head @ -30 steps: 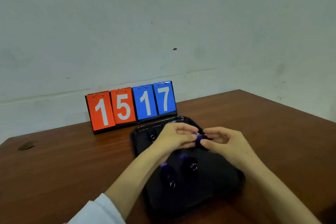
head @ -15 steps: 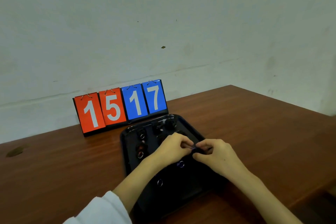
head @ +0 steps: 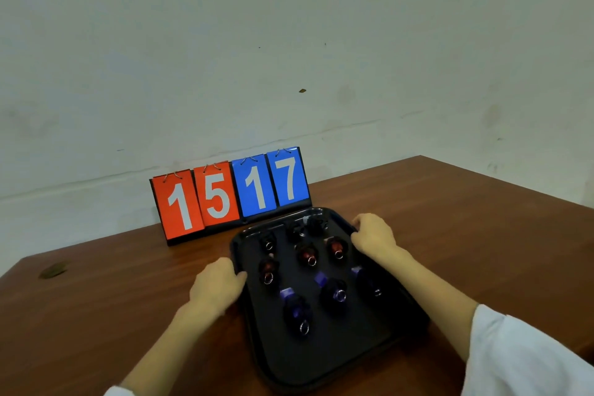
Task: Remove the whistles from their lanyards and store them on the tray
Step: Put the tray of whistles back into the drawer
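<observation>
Whistles [head: 307, 254] all lined up on black tray [head: 321, 360], left hand [head: 217, 288] and right hand [head: 374, 235] gripping opposite rims, fingers [head: 361, 223] curled over edges.

Left hand [head: 213, 288]: fingertips were hidden under the tray's [head: 337, 347] left rim.
Right hand [head: 373, 236]: fingertips were curled out of sight at the far right rim.
Black whistles [head: 316, 225]: too dark to make out.
Brown speck [head: 53, 269]: by the desk's [head: 450, 219] left edge, too blurred to identify.
Desk: cut off left, right and below.
</observation>
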A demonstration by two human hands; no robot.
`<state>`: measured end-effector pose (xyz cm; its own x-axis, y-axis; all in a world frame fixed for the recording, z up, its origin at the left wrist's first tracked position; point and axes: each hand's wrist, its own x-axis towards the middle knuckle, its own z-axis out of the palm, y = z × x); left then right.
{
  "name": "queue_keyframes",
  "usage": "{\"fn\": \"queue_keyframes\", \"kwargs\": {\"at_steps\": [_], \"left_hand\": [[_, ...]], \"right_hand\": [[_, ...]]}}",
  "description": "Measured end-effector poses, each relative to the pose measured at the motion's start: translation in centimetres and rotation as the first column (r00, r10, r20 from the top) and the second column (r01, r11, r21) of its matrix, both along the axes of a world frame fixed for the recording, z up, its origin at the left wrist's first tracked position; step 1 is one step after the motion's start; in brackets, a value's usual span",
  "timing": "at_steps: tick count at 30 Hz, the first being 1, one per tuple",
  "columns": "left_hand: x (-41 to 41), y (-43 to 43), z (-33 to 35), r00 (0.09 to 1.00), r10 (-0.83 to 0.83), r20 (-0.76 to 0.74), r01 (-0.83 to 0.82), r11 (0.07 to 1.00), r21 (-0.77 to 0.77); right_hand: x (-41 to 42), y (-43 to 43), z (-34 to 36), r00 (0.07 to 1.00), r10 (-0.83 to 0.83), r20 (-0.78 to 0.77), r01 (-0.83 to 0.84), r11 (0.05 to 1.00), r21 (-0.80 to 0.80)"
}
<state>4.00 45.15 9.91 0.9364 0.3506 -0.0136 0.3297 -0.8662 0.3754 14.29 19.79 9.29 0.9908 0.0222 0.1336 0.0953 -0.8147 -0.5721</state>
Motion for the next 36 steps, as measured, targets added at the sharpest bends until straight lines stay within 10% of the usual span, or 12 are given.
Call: {"fn": "queue_keyframes", "kwargs": {"at_steps": [7,24,36], "left_hand": [[0.0,-0.9,0.4,1.0,0.012,-0.011,-0.015,0.959,-0.282],[-2.8,-3.6,2.2,0.982,-0.186,0.041,0.189,0.978,-0.083],[-5.9,-22.7,4.1,0.736,-0.677,0.015,0.677,0.736,-0.014]], "right_hand": [[0.0,0.2,-0.8,0.999,-0.053,0.01,0.052,0.998,0.038],[-11.2,-5.9,1.3,0.975,-0.213,0.06,0.213,0.977,0.004],[-29.7,-22.6,2.5,0.758,-0.645,0.1,0.635,0.764,0.113]]}}
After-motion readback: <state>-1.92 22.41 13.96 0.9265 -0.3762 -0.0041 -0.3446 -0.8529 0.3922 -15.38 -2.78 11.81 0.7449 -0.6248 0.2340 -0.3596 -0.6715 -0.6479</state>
